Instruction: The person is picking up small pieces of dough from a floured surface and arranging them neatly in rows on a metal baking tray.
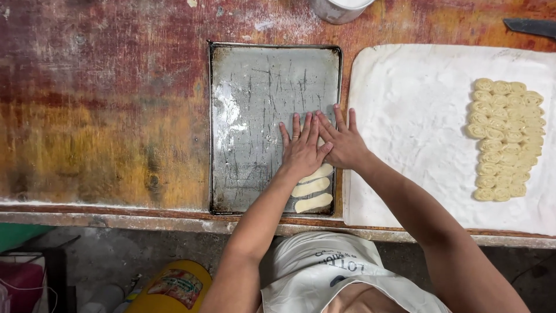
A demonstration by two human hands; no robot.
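Observation:
A scratched metal baking tray (255, 104) lies on the worn wooden table. My left hand (301, 149) and my right hand (343, 139) press flat, side by side, on the tray's right side, fingers spread, the right partly over the left. A dough piece seems to lie under them, mostly hidden. Three flattened oval dough pieces (313, 187) lie in a column on the tray just below my hands.
A floured white cloth (417, 116) covers the table to the right, with several rolled spiral dough pieces (507, 139) clustered on it. A white container (339, 8) stands beyond the tray. A dark blade (530, 26) lies at top right. A yellow bucket (171, 287) sits below the table edge.

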